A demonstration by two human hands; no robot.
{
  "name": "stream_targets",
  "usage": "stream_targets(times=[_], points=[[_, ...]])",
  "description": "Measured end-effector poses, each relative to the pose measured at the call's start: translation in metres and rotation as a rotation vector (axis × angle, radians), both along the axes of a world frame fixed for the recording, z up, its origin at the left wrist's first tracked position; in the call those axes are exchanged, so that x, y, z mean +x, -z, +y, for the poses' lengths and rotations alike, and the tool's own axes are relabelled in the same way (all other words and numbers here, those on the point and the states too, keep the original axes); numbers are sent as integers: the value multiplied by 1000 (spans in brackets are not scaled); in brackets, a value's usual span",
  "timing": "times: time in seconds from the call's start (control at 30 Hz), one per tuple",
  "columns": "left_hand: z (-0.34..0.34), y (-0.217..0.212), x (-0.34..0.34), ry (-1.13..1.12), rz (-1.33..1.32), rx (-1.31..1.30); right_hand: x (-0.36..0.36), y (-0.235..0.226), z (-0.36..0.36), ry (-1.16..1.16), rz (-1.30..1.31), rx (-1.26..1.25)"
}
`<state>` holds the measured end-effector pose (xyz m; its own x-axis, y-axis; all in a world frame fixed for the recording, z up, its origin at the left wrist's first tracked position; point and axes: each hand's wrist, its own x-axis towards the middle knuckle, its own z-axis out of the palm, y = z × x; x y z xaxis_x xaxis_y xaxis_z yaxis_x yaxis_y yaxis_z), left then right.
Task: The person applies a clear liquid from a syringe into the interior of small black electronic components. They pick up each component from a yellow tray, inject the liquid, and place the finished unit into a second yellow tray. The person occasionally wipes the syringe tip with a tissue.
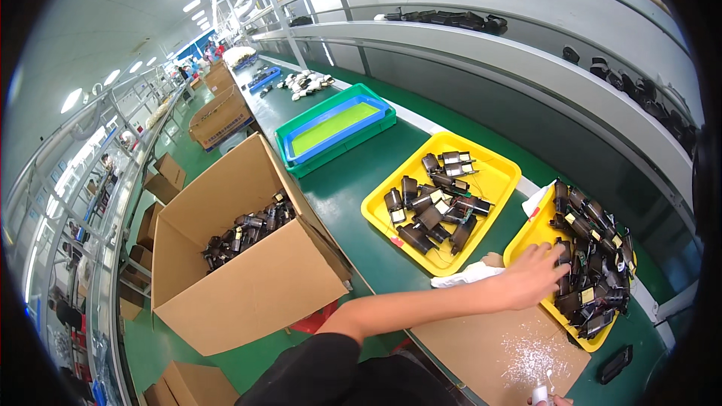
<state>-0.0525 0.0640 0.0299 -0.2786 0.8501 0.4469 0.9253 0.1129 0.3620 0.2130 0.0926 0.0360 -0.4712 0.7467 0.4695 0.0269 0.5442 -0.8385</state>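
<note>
My left hand (532, 277) reaches across to the right, its fingers spread over a heap of dark, translucent-brown cased devices (594, 259) in the right yellow tray (517, 249). Its fingertips are at the heap's near left side; I cannot tell whether they touch a device. Only part of my right hand (558, 401) shows at the lower edge, closed around a small white cylindrical object (540, 393). Beside it, white crumbs (530, 349) lie scattered on a sheet of brown cardboard (470, 353). A single black case (616, 365) rests to the right of the cardboard.
A second yellow tray (376, 207) holds similar devices. Beyond it stands a green tray (387, 122) with a blue one inside. A large open cardboard box (233, 289) containing devices stands left of the bench. White cloth (470, 274) lies between the yellow trays. Above runs a shelf (451, 37) with black parts.
</note>
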Motion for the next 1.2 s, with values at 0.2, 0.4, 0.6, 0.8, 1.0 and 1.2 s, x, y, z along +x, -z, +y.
stream_targets(times=[0.2,0.4,0.6,0.8,1.0,1.2], points=[[39,23,6,4,25,-264,12,-3,0,-58,20,-56],[40,27,-40,155,143,-176,13,2,0,5,-30,-31],[29,15,-48,50,508,-69,7,2,-1,7,-17,-32],[16,-20,-47,78,-20,446,-5,-3,2,-20,-32,6],[0,-25,-31,329,-1491,628,-16,7,5,-1,-72,2],[-20,-3,-32,653,-2063,579,-26,11,2,-63,-245,-129]])
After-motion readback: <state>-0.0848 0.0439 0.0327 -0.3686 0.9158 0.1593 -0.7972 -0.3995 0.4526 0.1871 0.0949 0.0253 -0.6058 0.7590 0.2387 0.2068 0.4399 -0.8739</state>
